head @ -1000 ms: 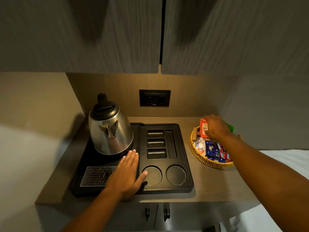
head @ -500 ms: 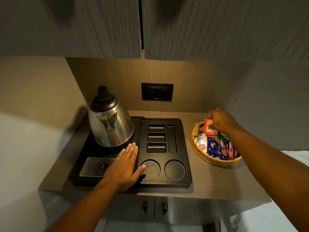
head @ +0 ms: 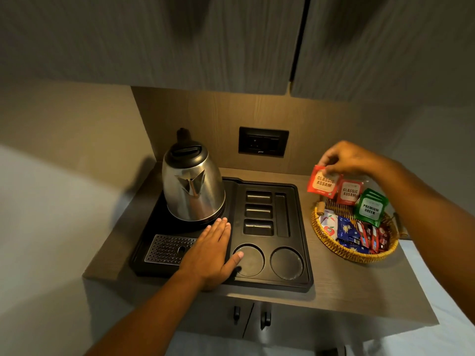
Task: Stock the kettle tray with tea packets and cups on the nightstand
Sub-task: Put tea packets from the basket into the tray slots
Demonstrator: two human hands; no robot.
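Observation:
A black kettle tray lies on the wooden nightstand, with a steel kettle at its back left. Three small slots and two round cup wells in the tray hold nothing. My left hand rests flat on the tray, thumb at the left well. My right hand is raised above a wicker basket, pinching red Classic Assam tea packets and green Premium Green packets that hang down from the fingers. No cups are in view.
The basket holds several more sachets in blue, white and red. A black wall socket sits behind the tray. Overhead cabinets hang low above. Two cabinet handles show below the counter. White bedding lies to the right.
My right hand has lifted out of the basket with a bunch of red and green tea packets. The left hand has stayed flat on the tray.

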